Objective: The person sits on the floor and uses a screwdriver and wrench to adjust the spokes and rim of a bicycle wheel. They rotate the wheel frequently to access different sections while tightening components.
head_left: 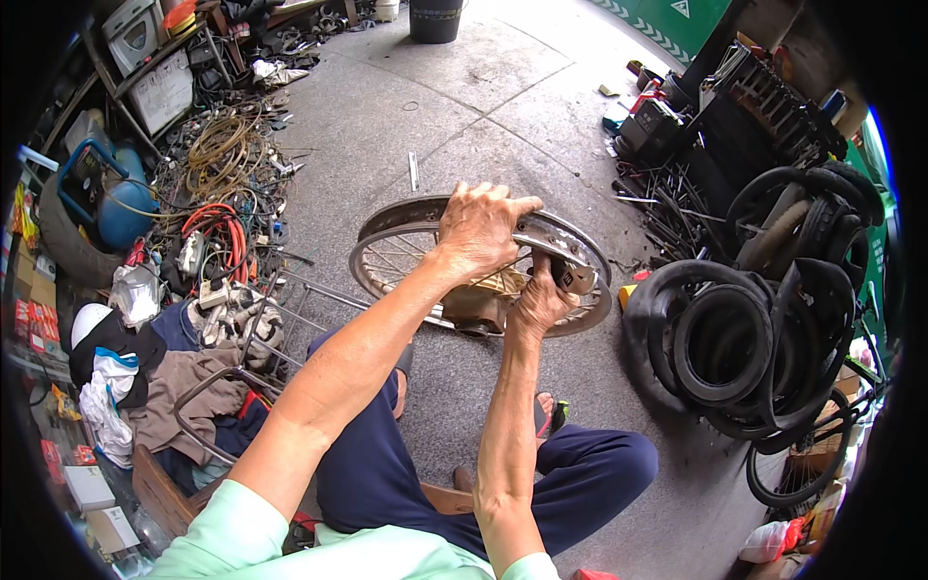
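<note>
A spoked metal wheel rim (394,218), worn and without a tyre, is held tilted above the floor in front of my legs. Its round hub (474,309) shows below my wrists. My left hand (480,230) lies over the upper edge of the rim, fingers curled round it. My right hand (541,302) is closed at the rim's right side, one finger pointing up against the metal. Beside those fingers is a small dark piece with pale markings (578,280); whether it is loose or part of the wheel I cannot tell.
Black tyres and tubes (720,343) are piled at the right, below thin metal rods (667,213). Tangled cables (227,155), a blue tank (130,198) and heaped clothes (188,391) line the left. A black bucket (435,21) stands far ahead; a flat strip (414,171) lies beyond the wheel.
</note>
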